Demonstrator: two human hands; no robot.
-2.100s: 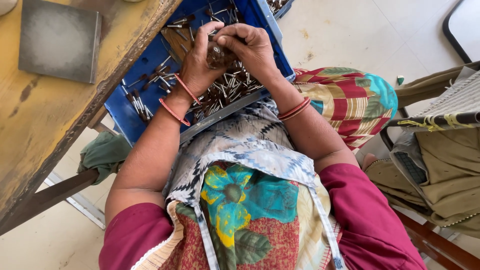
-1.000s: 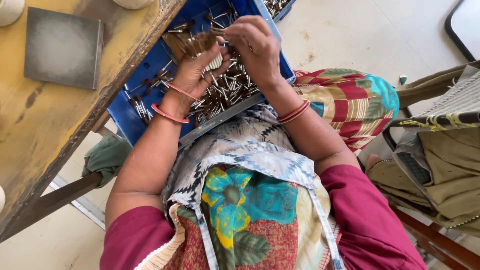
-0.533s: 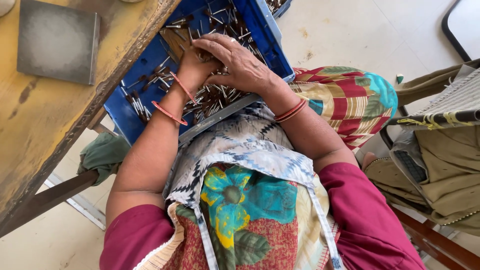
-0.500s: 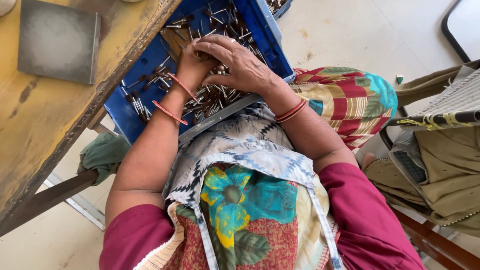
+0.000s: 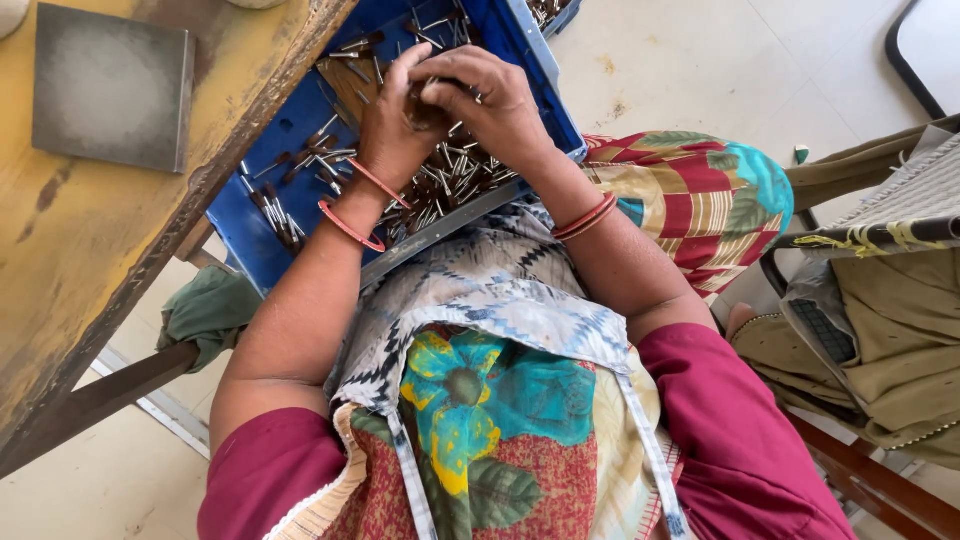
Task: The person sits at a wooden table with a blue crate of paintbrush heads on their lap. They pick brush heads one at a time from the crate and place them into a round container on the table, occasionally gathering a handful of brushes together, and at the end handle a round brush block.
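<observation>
Blue crate [image 5: 540, 80] rests on the lap; left hand [image 5: 395, 125] and right hand [image 5: 495, 105] pinch small metal pins [image 5: 450, 175] together, grip partly hidden, so loose pins risk slipping and scattering.

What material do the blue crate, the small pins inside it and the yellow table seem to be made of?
Blue crate: most likely moulded plastic, with an even colour and a smooth rim.
Small pins: probably metal shafts, thin and shiny grey, with dark ends of an unclear material.
Yellow table: seemingly painted wood; the yellow coat is worn and scuffed at the edge.
Both the left hand and the right hand are gathering pins.
</observation>
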